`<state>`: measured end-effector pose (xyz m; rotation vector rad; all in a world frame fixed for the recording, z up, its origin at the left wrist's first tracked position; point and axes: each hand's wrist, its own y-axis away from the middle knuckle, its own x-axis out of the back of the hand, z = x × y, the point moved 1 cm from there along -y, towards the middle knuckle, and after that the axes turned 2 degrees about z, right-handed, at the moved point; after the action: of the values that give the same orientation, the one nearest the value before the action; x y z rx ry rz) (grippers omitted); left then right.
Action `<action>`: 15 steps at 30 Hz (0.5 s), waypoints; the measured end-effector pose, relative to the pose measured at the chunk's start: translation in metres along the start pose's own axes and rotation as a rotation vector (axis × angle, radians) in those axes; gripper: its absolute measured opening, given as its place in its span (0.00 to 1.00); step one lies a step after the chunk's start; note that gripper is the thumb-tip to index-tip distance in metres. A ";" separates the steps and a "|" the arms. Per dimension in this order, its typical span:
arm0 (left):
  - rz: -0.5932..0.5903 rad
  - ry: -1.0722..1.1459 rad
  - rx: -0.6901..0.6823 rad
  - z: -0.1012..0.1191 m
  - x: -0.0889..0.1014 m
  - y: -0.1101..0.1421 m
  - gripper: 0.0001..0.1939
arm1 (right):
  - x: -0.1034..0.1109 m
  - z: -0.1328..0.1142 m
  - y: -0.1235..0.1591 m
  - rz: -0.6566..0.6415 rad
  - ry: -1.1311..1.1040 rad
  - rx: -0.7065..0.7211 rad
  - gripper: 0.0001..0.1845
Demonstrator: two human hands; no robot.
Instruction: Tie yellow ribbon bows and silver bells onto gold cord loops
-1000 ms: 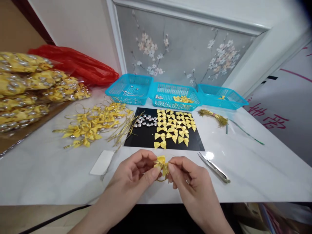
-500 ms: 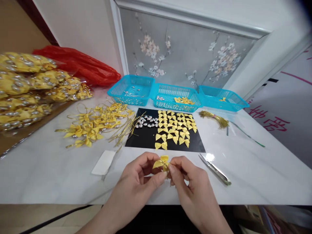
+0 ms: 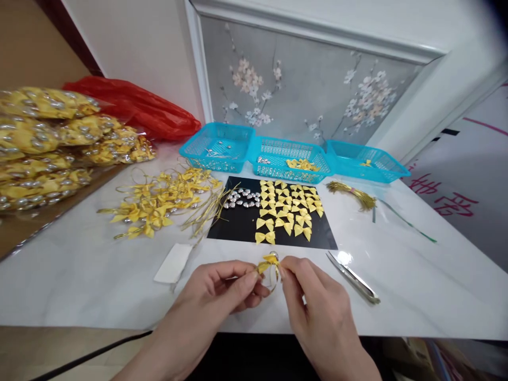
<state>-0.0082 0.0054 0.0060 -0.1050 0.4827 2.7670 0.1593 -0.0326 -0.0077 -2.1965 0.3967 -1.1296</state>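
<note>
A small yellow ribbon bow with a thin gold loop hangs between my two hands just above the white table's front edge. My left hand pinches its left side with thumb and forefinger. My right hand pinches its right side, fingers closed. Behind them a black mat carries rows of loose yellow bows and a cluster of silver heart beads.
Metal snips lie right of my hands, a white card to the left. Finished bows with gold strings are piled at left, bagged ones and a red bag beyond. Three blue baskets line the back, gold cords nearby.
Both hands have sunk slightly toward the table edge, still pinching the bow. The bow has turned, and its gold loop now hangs below it between the fingertips.
</note>
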 end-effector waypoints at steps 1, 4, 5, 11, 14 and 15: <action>0.023 -0.029 -0.024 -0.001 0.000 -0.002 0.09 | 0.000 -0.001 0.000 0.005 0.012 0.017 0.10; 0.189 -0.264 -0.210 -0.006 0.001 -0.009 0.07 | -0.001 -0.003 0.000 0.003 0.059 0.085 0.09; 0.267 -0.392 -0.307 -0.007 0.000 -0.010 0.07 | -0.002 -0.004 0.001 0.002 0.078 0.116 0.09; 0.523 -0.892 -0.686 -0.012 -0.008 -0.013 0.12 | -0.012 -0.004 0.008 0.004 0.227 0.205 0.12; 0.459 -0.794 -0.582 -0.010 -0.009 -0.009 0.08 | -0.015 -0.001 0.008 -0.011 0.190 0.198 0.13; 0.386 -0.695 -0.472 -0.008 -0.008 -0.008 0.05 | -0.015 0.000 0.008 -0.015 0.145 0.182 0.13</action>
<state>0.0016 0.0071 -0.0029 0.8913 -0.3673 2.9588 0.1510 -0.0312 -0.0221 -1.9698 0.3259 -1.2860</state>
